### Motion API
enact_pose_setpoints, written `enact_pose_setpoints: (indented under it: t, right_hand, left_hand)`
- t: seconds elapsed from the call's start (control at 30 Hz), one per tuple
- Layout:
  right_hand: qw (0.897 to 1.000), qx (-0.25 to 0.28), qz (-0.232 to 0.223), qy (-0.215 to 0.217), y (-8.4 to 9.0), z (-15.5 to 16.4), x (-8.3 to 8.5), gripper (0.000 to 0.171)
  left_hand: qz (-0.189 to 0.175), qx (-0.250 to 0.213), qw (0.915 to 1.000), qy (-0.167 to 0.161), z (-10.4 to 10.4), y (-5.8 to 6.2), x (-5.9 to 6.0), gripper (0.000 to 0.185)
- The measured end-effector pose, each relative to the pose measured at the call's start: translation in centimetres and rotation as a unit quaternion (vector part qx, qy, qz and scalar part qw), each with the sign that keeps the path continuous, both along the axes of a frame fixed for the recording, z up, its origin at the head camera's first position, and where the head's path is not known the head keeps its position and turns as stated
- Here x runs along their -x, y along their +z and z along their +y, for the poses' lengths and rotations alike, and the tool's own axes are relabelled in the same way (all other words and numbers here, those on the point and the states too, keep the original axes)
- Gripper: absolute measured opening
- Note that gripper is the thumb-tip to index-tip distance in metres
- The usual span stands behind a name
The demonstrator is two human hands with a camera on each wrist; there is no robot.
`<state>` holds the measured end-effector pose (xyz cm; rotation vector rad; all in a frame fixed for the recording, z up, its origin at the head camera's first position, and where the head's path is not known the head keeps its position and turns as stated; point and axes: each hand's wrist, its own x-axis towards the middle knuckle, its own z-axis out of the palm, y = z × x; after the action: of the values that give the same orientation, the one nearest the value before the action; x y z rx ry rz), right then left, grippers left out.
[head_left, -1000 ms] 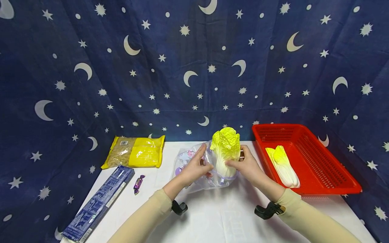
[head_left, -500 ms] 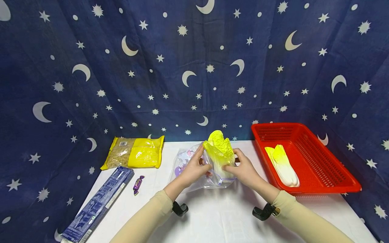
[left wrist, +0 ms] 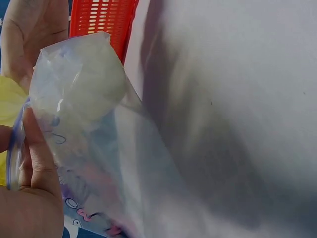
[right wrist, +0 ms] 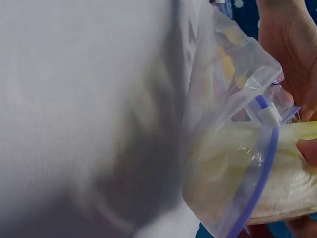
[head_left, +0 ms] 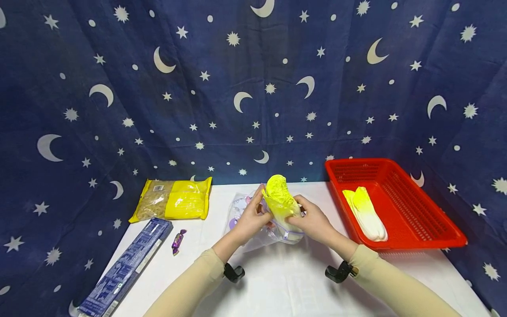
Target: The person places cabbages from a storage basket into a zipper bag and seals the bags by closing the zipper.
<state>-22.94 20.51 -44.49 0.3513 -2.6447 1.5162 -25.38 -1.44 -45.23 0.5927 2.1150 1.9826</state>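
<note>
- The left hand [head_left: 248, 219] pinches the rim of the clear bag [head_left: 253, 229], thumb over the blue zip edge; the left wrist view shows that thumb [left wrist: 37, 148] lying on the plastic, with the bag's printed side just below it.
- The right hand [head_left: 313, 220] grips the cabbage [head_left: 279, 200] at its lower part, fingers curled round it, and touches the bag's mouth on its own side.
- The cabbage sits between the two hands, tilted, its pale stalk end inside the bag and its yellow leafy top sticking out above both hands.
- In the right wrist view the white stalk [right wrist: 277, 183] lies behind the plastic, just past the zip strip and its white slider [right wrist: 269, 115].
- The bag hangs from both hands, its far end trailing on the white table [head_left: 289, 286] beyond the left hand.
- To the right of the right hand, near it, stands a red basket [head_left: 428, 229] with a second cabbage [head_left: 366, 213] lying in it.
- To the left of the left hand, well apart, lie a yellow pasta pack [head_left: 172, 199], a purple candy [head_left: 177, 241] and a long blue box [head_left: 124, 268].
- A starry blue cloth [head_left: 237, 88] hangs beyond both hands.
</note>
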Motion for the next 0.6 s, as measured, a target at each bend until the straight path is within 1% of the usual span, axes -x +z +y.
enact_pose_setpoints:
  t: [0.17, 0.2, 0.33, 0.47, 0.6]
  right_hand:
    - [1.000, 0.019, -0.003, 0.021, -0.46, 0.26, 0.10, 0.045]
    - [0.999, 0.024, -0.002, 0.025, -0.55, 0.32, 0.11, 0.045]
    - [0.998, 0.031, 0.002, 0.046, -0.50, 0.48, 0.12, 0.044]
    - [0.998, 0.013, 0.004, 0.069, -0.24, 0.56, 0.25, 0.042]
    - [0.997, -0.009, 0.001, 0.079, -0.08, 0.58, 0.50, 0.040]
  left_hand:
    - [-0.018, -0.023, 0.9995, -0.006, -0.11, -0.07, 0.09, 0.095]
    - [-0.021, -0.026, 0.9994, -0.008, -0.16, -0.40, 0.32, 0.096]
    - [-0.029, -0.033, 0.9990, -0.013, -0.28, -0.19, 0.37, 0.096]
    - [-0.026, -0.038, 0.9987, -0.022, -0.33, -0.20, 0.48, 0.094]
    - [-0.025, -0.042, 0.9984, -0.029, -0.34, -0.26, 0.38, 0.094]
